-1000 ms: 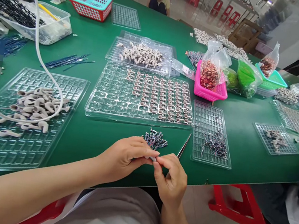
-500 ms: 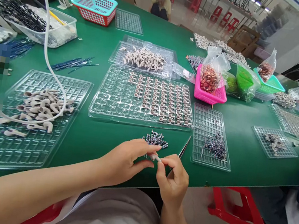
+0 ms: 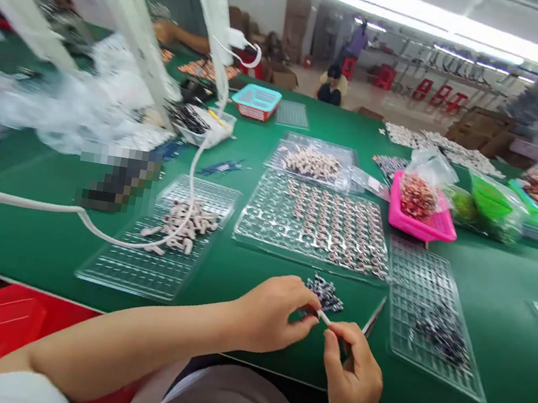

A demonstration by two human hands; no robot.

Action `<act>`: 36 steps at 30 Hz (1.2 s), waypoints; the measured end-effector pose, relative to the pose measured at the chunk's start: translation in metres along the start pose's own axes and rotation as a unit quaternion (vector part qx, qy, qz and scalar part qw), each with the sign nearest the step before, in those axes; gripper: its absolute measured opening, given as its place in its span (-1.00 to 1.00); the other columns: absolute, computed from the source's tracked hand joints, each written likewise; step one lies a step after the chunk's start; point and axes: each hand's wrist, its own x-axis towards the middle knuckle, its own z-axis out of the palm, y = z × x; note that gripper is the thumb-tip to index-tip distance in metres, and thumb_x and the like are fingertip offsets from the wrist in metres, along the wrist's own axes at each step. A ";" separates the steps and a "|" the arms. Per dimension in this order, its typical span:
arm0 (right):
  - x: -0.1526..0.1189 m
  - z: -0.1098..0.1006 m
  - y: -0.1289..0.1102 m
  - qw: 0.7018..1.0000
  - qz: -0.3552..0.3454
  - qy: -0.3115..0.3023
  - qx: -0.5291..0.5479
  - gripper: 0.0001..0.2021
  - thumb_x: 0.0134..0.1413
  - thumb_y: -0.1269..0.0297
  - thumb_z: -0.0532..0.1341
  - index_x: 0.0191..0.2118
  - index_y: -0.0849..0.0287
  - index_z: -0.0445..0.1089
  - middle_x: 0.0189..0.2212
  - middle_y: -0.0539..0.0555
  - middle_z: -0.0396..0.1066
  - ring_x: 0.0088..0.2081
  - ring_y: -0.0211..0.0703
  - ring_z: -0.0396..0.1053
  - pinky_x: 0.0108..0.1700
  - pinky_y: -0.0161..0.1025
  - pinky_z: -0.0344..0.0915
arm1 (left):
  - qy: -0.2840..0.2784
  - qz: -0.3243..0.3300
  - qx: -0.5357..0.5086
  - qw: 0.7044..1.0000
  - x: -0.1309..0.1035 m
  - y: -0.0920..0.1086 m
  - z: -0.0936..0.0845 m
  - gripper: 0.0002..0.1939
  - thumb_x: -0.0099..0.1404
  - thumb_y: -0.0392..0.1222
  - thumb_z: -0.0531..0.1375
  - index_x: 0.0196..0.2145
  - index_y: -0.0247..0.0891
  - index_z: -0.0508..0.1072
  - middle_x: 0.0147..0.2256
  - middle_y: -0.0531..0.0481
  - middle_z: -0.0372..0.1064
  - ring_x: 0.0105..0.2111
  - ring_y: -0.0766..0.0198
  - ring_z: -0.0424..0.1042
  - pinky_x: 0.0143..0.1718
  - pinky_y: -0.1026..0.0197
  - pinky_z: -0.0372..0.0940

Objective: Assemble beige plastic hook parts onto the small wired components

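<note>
In front of my body, a small pale earphone shell (image 3: 324, 317) is pinched between my two hands. The fingertips of my left hand (image 3: 277, 314) grip its left end, and the thumb and forefinger of my right hand (image 3: 355, 366) close on its right end. Metal tweezers (image 3: 374, 317) stick up from behind the right hand, apparently lodged in its curled fingers. Just beyond my left fingertips lies a heap of small dark parts with wires (image 3: 326, 294). A clear tray (image 3: 265, 228) behind it carries rows of pinkish-beige shells.
More shells (image 3: 188, 220) are piled on a clear tray at left, crossed by a white cable (image 3: 195, 177). On the right are another tray (image 3: 402, 356) with dark parts and a pink basket (image 3: 421, 228) of bagged copper-coloured parts. A phone-like dark object (image 3: 123, 183) lies farther left.
The camera view has swung left and up, so the table contents appear farther right and lower. Both hands still grip the shell between them.
</note>
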 end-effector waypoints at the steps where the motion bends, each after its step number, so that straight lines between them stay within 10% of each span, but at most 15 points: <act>1: 0.001 0.000 0.002 1.000 -0.014 0.004 -0.006 -0.94 0.22 0.31 0.21 -0.23 0.09 0.45 -0.35 0.03 0.49 -0.37 -0.19 0.44 -0.31 -0.29 0.36 | 0.010 -0.011 0.009 1.000 0.000 0.000 -0.005 -0.86 0.23 -0.28 0.23 -0.23 -0.29 0.51 -0.36 -0.05 0.56 -0.35 0.20 0.48 -0.28 0.19 0.36; 9: 0.002 0.003 0.000 0.999 -0.015 0.006 0.041 -0.94 0.19 0.27 0.24 -0.25 0.08 0.45 -0.38 0.00 0.49 -0.42 -0.23 0.43 -0.33 -0.32 0.35 | 0.176 -0.206 0.205 0.941 -0.038 -0.056 -0.102 -0.75 0.29 -0.11 0.14 -0.18 -0.26 0.51 -0.25 -0.11 0.56 -0.27 0.14 0.53 -0.19 0.13 0.42; 14: -0.002 0.011 -0.003 0.994 0.014 0.030 0.104 -0.93 0.20 0.28 0.22 -0.26 0.10 0.45 -0.39 0.01 0.45 -0.39 -0.22 0.41 -0.29 -0.30 0.34 | 0.163 -0.255 0.395 0.867 -0.050 -0.090 -0.151 -0.58 0.25 -0.01 0.12 -0.11 -0.39 0.51 -0.19 -0.30 0.54 -0.10 -0.14 0.49 -0.06 -0.05 0.39; 27: -0.003 0.014 0.001 0.995 -0.009 0.043 0.089 -0.92 0.24 0.36 0.17 -0.25 0.10 0.42 -0.42 0.02 0.44 -0.41 -0.21 0.40 -0.33 -0.30 0.35 | -0.034 -0.241 0.371 0.896 0.142 -0.152 -0.091 -0.72 0.41 -0.09 0.19 -0.02 -0.30 0.45 -0.02 -0.14 0.42 -0.05 0.09 0.44 -0.02 -0.06 0.39; 36: -0.005 0.004 -0.001 0.995 0.007 0.042 0.089 -0.87 0.25 0.44 0.12 -0.18 0.09 0.38 -0.38 0.00 0.41 -0.39 -0.25 0.39 -0.36 -0.30 0.34 | -0.003 -0.287 0.332 0.899 0.159 -0.152 -0.084 -0.78 0.32 -0.11 0.20 -0.31 -0.33 0.54 -0.24 -0.20 0.51 -0.16 0.02 0.48 -0.16 0.09 0.36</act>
